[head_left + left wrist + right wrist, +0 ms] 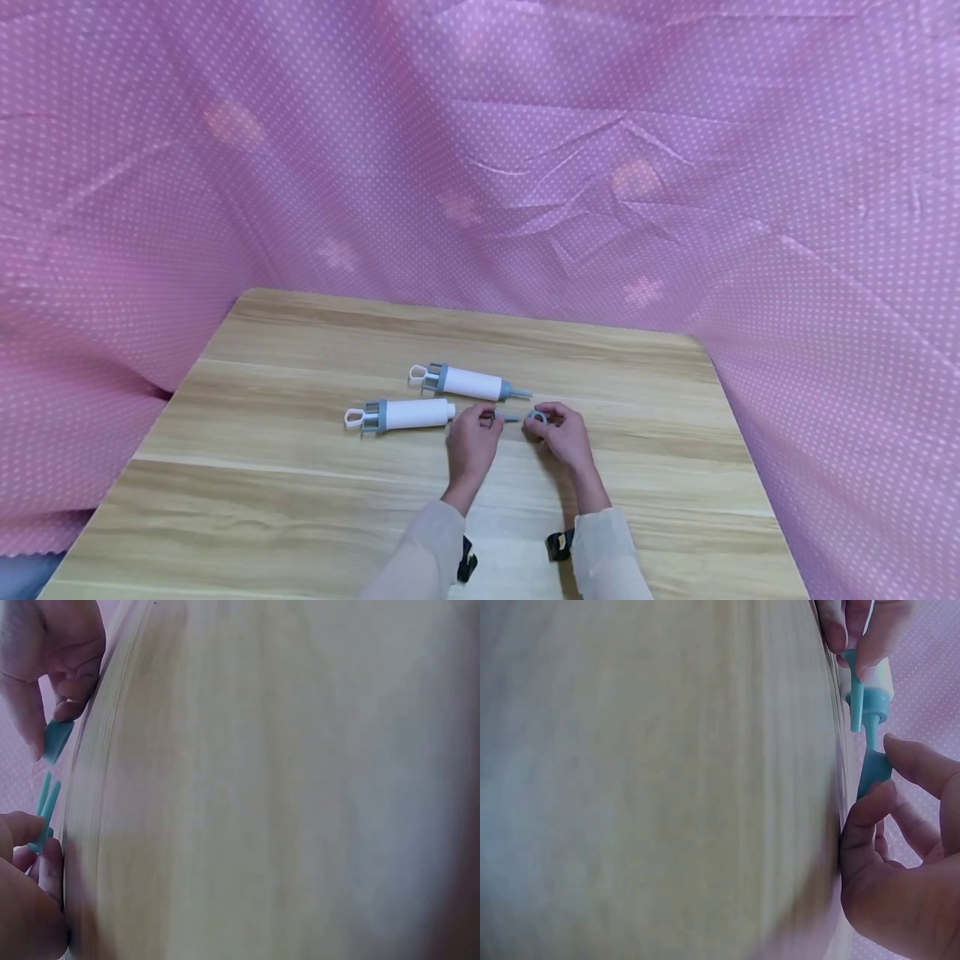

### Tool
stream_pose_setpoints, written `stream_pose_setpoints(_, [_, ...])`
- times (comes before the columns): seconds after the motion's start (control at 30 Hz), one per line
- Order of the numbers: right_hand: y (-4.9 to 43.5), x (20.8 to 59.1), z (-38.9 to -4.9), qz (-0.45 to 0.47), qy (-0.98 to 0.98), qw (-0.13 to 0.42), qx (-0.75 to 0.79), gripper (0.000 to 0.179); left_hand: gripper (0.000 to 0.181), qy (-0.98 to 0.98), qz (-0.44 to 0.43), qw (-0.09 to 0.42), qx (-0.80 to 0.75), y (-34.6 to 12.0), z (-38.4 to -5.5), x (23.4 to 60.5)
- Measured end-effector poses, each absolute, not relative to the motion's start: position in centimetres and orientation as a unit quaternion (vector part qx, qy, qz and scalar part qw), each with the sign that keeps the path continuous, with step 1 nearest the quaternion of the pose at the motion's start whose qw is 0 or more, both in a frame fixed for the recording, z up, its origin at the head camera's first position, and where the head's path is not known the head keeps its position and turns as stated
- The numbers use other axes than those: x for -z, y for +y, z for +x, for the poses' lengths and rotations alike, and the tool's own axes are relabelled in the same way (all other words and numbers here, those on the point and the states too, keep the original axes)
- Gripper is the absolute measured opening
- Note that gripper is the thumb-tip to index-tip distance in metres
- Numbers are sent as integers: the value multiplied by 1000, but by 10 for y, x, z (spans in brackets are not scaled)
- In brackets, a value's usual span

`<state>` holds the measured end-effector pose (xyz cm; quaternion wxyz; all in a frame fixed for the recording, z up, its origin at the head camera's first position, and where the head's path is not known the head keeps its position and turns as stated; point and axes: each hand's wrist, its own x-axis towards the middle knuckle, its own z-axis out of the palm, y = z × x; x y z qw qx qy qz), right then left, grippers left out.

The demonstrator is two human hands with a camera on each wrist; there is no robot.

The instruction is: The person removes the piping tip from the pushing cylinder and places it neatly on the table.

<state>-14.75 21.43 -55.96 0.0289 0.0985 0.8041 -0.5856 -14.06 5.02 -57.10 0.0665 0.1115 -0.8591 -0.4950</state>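
My left hand (474, 446) pinches a slim teal nozzle (856, 701) by its wider end, with the thin tube pointing right. Opposite it, my right hand (567, 437) holds a teal ring-shaped collar (536, 415) between thumb and fingers. A short gap separates nozzle and collar in the left wrist view. Just left of my left hand lies a large white syringe (416, 414), its bare white tip facing the hand and its plunger loop pointing left. The fingers partly cover the wide end of the nozzle.
Behind the hands lies a second white syringe (472, 383) with a teal nozzle fitted on its right end. The wooden table (300, 500) carries everything. Pink dotted cloth (480, 167) hangs behind and along both sides. Black straps sit by both sleeves.
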Motion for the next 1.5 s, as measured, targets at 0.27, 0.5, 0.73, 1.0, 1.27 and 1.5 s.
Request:
stream_pose_setpoints(0.27, [211,563,-149,106,813,33,571,33,25,-862,103,78,490,49,-139,575])
stream_pose_setpoints(0.5, [208,566,-151,95,824,31,557,33,24,-862,98,78,491,46,-141,573])
stream_pose_setpoints(0.73, [207,568,-151,99,830,28,548,32,22,-871,98,80,475,46,-143,574])
stream_pose_setpoints(1.0, [206,565,-151,106,825,28,555,33,21,-873,104,78,470,47,-145,572])
stream_pose_setpoints(1.27, [207,566,-150,117,808,42,575,33,23,-870,117,69,474,48,-143,572])
stream_pose_setpoints(1.5, [209,560,-150,119,802,34,584,31,32,-872,108,69,472,46,-144,572])
